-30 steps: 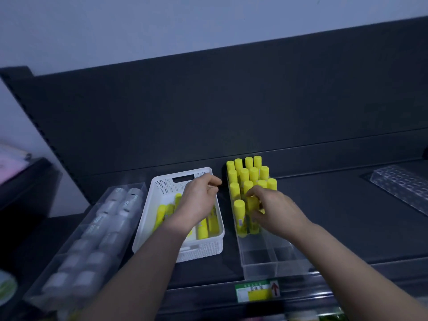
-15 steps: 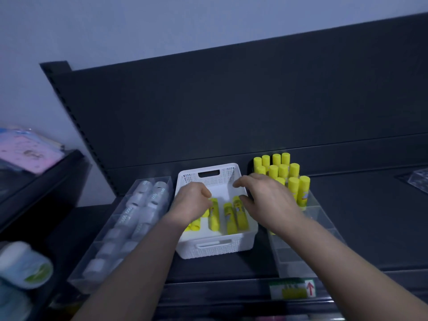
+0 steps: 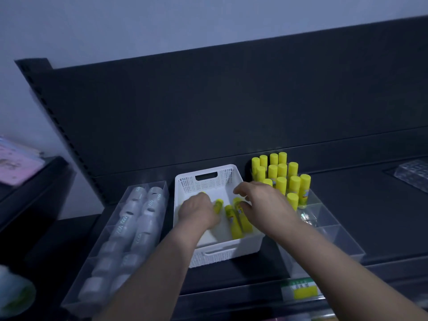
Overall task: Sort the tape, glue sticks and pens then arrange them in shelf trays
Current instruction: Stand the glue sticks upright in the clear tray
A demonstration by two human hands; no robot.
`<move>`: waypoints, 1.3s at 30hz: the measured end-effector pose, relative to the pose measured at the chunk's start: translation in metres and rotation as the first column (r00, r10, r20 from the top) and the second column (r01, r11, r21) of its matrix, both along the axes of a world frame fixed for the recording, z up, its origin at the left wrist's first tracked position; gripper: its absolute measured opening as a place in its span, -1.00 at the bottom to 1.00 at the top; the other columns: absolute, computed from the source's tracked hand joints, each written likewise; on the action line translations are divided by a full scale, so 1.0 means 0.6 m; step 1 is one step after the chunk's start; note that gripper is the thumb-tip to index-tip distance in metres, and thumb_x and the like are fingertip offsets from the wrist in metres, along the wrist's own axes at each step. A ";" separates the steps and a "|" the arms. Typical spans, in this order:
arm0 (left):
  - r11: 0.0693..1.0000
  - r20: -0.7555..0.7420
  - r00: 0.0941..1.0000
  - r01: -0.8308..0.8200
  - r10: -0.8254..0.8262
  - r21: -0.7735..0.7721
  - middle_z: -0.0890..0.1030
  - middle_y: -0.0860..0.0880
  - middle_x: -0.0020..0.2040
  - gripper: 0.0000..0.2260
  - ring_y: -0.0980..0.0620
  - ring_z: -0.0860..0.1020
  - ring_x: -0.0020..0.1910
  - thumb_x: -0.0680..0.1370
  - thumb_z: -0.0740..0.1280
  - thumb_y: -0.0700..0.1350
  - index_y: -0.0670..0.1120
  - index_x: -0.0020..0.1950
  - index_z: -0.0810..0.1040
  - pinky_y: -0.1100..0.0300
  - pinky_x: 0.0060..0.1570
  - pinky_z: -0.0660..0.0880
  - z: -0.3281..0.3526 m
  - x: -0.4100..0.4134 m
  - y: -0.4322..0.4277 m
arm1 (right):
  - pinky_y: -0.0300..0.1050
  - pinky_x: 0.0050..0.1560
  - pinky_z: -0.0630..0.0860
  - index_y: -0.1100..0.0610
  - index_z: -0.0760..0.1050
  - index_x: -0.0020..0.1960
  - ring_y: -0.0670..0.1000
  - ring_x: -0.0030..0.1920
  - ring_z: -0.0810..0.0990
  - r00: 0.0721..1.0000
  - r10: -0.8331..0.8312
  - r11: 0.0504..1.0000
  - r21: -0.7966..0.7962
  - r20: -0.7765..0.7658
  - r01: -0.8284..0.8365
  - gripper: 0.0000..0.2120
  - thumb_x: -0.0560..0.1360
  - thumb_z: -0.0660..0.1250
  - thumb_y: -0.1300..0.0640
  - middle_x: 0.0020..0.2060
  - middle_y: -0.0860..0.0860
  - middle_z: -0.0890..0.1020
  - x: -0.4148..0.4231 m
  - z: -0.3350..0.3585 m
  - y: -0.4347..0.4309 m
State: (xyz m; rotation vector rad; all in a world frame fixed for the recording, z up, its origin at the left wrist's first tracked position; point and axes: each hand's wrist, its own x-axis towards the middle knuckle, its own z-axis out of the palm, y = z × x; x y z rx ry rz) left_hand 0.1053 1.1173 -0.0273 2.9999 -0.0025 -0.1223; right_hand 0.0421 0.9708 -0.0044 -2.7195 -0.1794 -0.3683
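At the shelf front edge sits a green and yellow label. Both forearms reach up from below into a white basket in the middle of the shelf.

The left hand is in the basket's left half, fingers curled down. One yellow cap peeks out at its fingertips, but whether it grips a stick I cannot tell. The right hand is over the basket's right side, fingers spread and loosely bent, grasping nothing that shows. Two loose glue sticks lie flat on the basket floor between the hands, just beside the right thumb.

Left of the basket, a long clear tray holds rows of tape rolls. Right of it, a divided clear tray has its near compartments bare. Its far end holds upright glue sticks packed close, just beyond the right hand. Behind everything rises the dark back panel.
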 end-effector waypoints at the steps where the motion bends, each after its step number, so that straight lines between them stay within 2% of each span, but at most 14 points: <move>1: 0.999 0.039 0.999 -0.025 0.027 -0.043 0.57 -0.09 0.16 -0.61 -0.12 0.54 0.17 0.48 0.32 0.14 -0.10 0.16 0.47 0.15 -0.01 0.46 0.011 0.002 0.012 | -0.05 -0.03 0.51 -0.03 0.48 0.23 0.05 0.11 0.55 1.000 -0.005 1.000 -0.011 -0.028 0.005 -0.67 0.48 0.25 0.19 0.09 -0.02 0.59 0.007 -0.004 0.007; 4: 0.979 0.162 0.984 -0.041 0.075 -0.201 0.60 -0.07 0.10 -0.72 -0.11 0.56 0.11 0.44 0.35 -0.05 -0.08 0.12 0.52 0.17 -0.07 0.44 0.037 0.004 0.051 | -0.05 -0.02 0.49 0.02 0.53 0.18 0.15 0.10 0.57 0.987 -0.064 0.994 -0.094 -0.150 0.050 -0.65 0.46 0.21 0.28 0.07 0.09 0.61 0.029 -0.016 0.036; 7: 0.947 0.262 0.961 -0.003 0.092 -0.322 0.60 -0.02 0.04 -0.79 -0.06 0.60 -0.03 0.47 0.34 -0.10 -0.06 0.10 0.54 0.23 -0.19 0.36 0.048 -0.003 0.078 | -0.04 0.05 0.50 0.14 0.51 0.16 0.18 0.15 0.55 0.948 -0.142 0.968 -0.241 -0.285 0.072 -0.73 0.49 0.23 0.27 0.14 0.13 0.56 0.047 -0.026 0.064; 9: 0.922 0.304 0.948 0.029 0.098 -0.387 0.60 -0.02 0.06 -0.79 -0.05 0.59 0.01 0.47 0.35 -0.08 -0.04 0.09 0.54 0.20 -0.09 0.42 0.043 0.001 0.093 | -0.04 0.09 0.50 0.17 0.47 0.20 0.16 0.20 0.53 0.918 -0.181 0.945 -0.320 -0.354 0.063 -0.72 0.49 0.29 0.23 0.18 0.12 0.53 0.055 -0.033 0.079; 12: 0.894 0.313 0.944 0.047 0.106 -0.445 0.60 -0.03 0.07 -0.78 -0.05 0.55 0.06 0.45 0.37 -0.07 -0.03 0.08 0.54 0.13 0.03 0.48 0.036 0.011 0.110 | -0.09 0.08 0.50 0.16 0.45 0.21 0.11 0.20 0.54 0.887 -0.206 0.918 -0.396 -0.414 0.028 -0.57 0.39 0.45 0.12 0.18 0.10 0.53 0.065 -0.043 0.096; 16: 0.871 0.330 0.940 0.087 0.089 -0.483 0.58 -0.01 0.05 -0.80 -0.02 0.55 0.03 0.43 0.38 -0.08 -0.02 0.05 0.55 0.12 0.01 0.50 0.031 0.019 0.124 | -0.08 0.12 0.48 0.15 0.41 0.24 0.12 0.24 0.49 0.880 -0.224 0.923 -0.381 -0.419 0.053 -0.60 0.43 0.38 0.16 0.20 0.11 0.52 0.075 -0.060 0.115; 19: 0.839 0.380 0.921 0.143 0.080 -0.525 0.55 0.01 0.03 -0.82 0.01 0.56 -0.04 0.43 0.37 -0.13 -0.03 0.02 0.54 0.15 -0.03 0.50 0.034 0.021 0.130 | -0.10 0.06 0.47 0.16 0.41 0.19 0.14 0.19 0.52 0.914 -0.209 0.947 -0.305 -0.347 0.101 -0.69 0.45 0.29 0.20 0.16 0.11 0.54 0.071 -0.049 0.121; 22: 0.779 0.473 0.877 0.237 0.086 -0.581 0.52 0.02 0.02 -0.83 0.02 0.56 -0.07 0.44 0.35 -0.17 -0.02 0.02 0.55 0.17 -0.05 0.50 0.050 0.015 0.124 | -0.12 -0.01 0.47 0.12 0.48 0.19 0.14 0.14 0.54 0.962 -0.205 0.977 -0.104 -0.179 0.189 -0.66 0.42 0.29 0.20 0.11 0.08 0.59 0.063 -0.012 0.108; 25: 0.732 0.539 0.838 0.316 0.084 -0.604 0.49 0.04 0.02 -0.80 0.05 0.56 -0.07 0.46 0.34 -0.20 -0.04 0.07 0.56 0.33 -0.09 0.40 0.076 0.001 0.097 | -0.12 -0.07 0.41 0.06 0.53 0.17 0.11 0.09 0.55 0.980 -0.198 0.978 0.069 0.030 0.196 -0.68 0.43 0.30 0.17 0.06 0.05 0.61 0.043 0.037 0.080; 30: 0.645 0.606 0.795 0.447 0.033 -0.620 0.58 0.02 0.04 -0.79 0.06 0.57 -0.05 0.49 0.34 -0.20 -0.04 0.12 0.54 0.14 0.05 0.51 0.113 -0.032 0.006 | -0.07 0.02 0.41 0.03 0.52 0.19 0.07 0.07 0.54 0.904 -0.289 0.947 0.236 0.316 0.220 -0.73 0.50 0.31 0.13 0.07 -0.01 0.59 -0.021 0.098 -0.015; 34: 0.591 0.625 0.780 0.518 -0.031 -0.618 0.61 0.01 0.02 -0.79 0.03 0.57 0.00 0.51 0.33 -0.19 -0.05 0.13 0.54 0.08 0.09 0.51 0.125 -0.055 -0.087 | -0.06 0.08 0.44 0.07 0.54 0.19 0.08 0.10 0.55 0.860 -0.349 0.925 0.286 0.372 0.252 -0.73 0.50 0.31 0.17 0.09 0.00 0.58 -0.064 0.103 -0.111; 39: 0.623 0.557 0.814 0.525 -0.167 -0.580 0.60 -0.01 0.05 -0.81 -0.02 0.57 0.05 0.52 0.33 -0.16 -0.04 0.13 0.54 0.02 0.10 0.51 0.110 -0.074 -0.186 | -0.02 0.04 0.47 0.06 0.53 0.21 0.11 0.11 0.54 0.882 -0.381 0.919 0.216 0.277 0.329 -0.71 0.50 0.30 0.15 0.06 0.03 0.58 -0.097 0.078 -0.211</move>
